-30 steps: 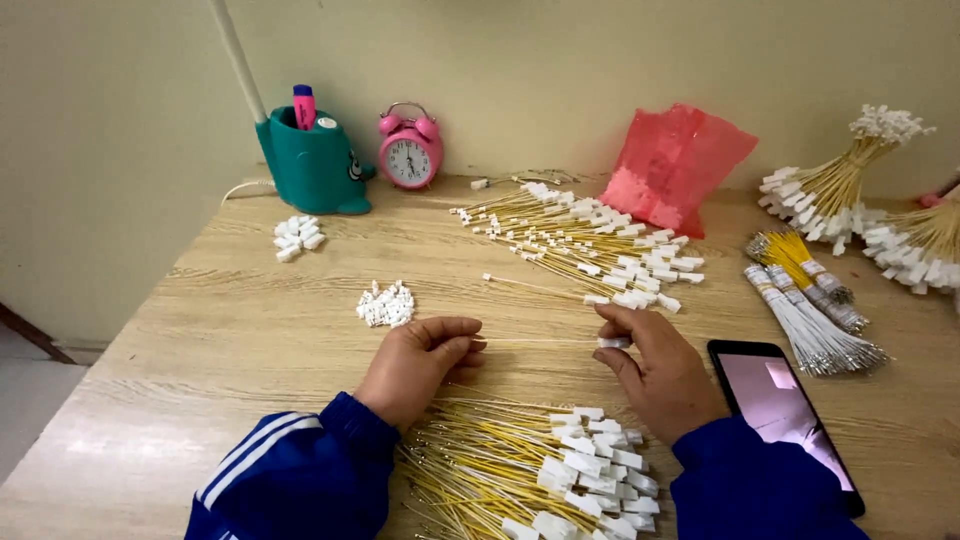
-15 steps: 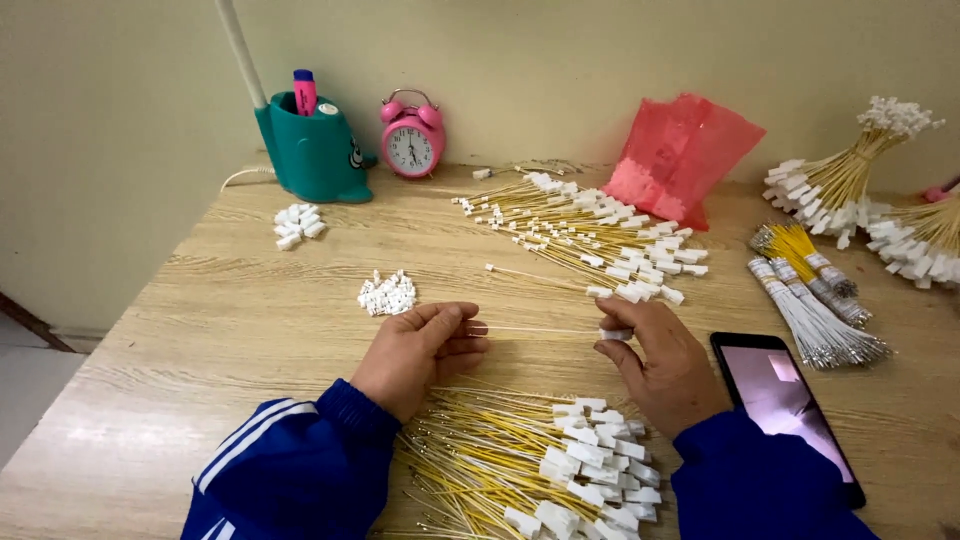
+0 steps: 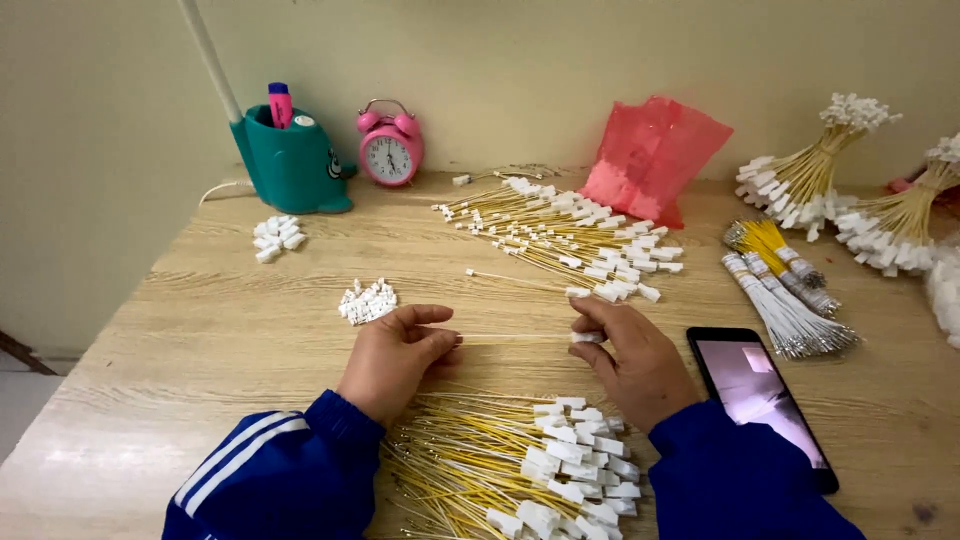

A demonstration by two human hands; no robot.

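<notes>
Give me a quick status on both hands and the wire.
Left hand pinches one end of a thin yellow wire. Right hand grips its white connector end. Wire held level just above the wooden table, nothing blocking.

A thin yellow wire (image 3: 515,338) is held stretched level at the centre of the frame — its left end pinched by the left hand (image 3: 392,355), its white connector end gripped by the right hand (image 3: 632,358). Below the hands, at the lower centre, a heap of yellow wires with white connectors (image 3: 510,465) is spread on the wooden table (image 3: 200,330). A small pile of white connectors (image 3: 367,301) is seen just above the left hand. A black phone (image 3: 762,400) lies right of the right hand — its screen lit.
</notes>
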